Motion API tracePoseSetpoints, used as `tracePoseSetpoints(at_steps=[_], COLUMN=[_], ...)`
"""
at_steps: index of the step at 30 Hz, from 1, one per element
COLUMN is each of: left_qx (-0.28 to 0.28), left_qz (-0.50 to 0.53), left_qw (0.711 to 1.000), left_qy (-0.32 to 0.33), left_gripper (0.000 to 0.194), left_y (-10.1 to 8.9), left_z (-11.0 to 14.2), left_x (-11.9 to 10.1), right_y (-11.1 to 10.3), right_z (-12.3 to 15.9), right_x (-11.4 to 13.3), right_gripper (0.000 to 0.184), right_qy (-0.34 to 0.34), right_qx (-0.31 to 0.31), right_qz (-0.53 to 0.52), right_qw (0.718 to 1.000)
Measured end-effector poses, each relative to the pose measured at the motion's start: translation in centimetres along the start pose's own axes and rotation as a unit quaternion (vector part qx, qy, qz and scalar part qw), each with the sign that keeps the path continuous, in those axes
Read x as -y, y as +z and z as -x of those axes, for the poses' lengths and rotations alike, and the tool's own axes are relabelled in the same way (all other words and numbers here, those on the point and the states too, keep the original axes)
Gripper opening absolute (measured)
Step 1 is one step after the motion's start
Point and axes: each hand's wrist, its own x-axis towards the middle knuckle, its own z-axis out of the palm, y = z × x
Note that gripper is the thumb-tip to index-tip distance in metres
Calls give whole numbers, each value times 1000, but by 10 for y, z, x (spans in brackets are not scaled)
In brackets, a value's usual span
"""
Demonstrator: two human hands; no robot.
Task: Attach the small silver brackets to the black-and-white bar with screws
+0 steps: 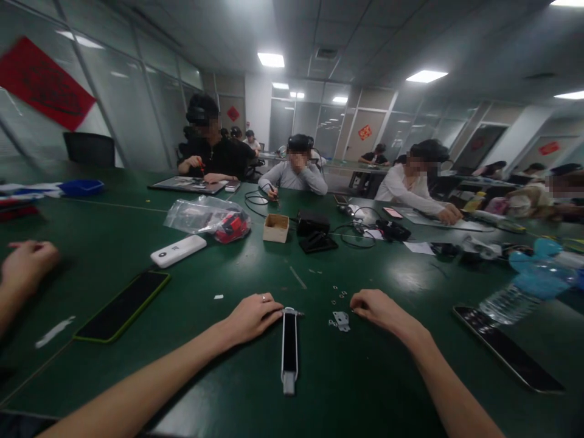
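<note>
My left hand (258, 315), a ring on one finger, has its fingers closed at the far end of a slim black-and-silver bar-shaped device (290, 347). The bar lies lengthwise on the green table, with a pale block at its near end. A small metal pin sticks out sideways by my fingertips. My right hand (375, 309) rests on the table with its fingers curled and the tips together; whatever they hold is too small to make out. Just left of it lie a small grey metal plate (341, 320) and several tiny ring-like parts (342, 294).
Left are a green-edged phone (123, 307), a white device (179, 251) and a plastic bag (196, 218). Ahead stands a small cardboard box (276, 228) beside a black case (312, 222). A phone (506, 347) and bottle (515, 298) lie right. Another person's hand (30, 264) rests far left; co-workers sit opposite.
</note>
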Motion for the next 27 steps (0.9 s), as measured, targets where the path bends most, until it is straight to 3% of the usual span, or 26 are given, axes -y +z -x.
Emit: tracePoseSetpoints(at_steps=[8,17,27], left_qx=[14,13,14], left_qz=[-12,-14,-11], left_qw=[1000,999,999], left_qy=[-16,-34,-37], left_gripper=[30,23,21], left_y=[-5,-4,-4], left_z=[0,2,2], left_x=[-5,-5,-5], right_y=[1,10,1], right_z=[-2,-4,-1], right_x=[8,2,19], right_gripper=[14,15,6], right_qy=[69,104,61], right_qx=[53,45,28], right_qz=[-38,-82,-73], right_qw=[995,990,995])
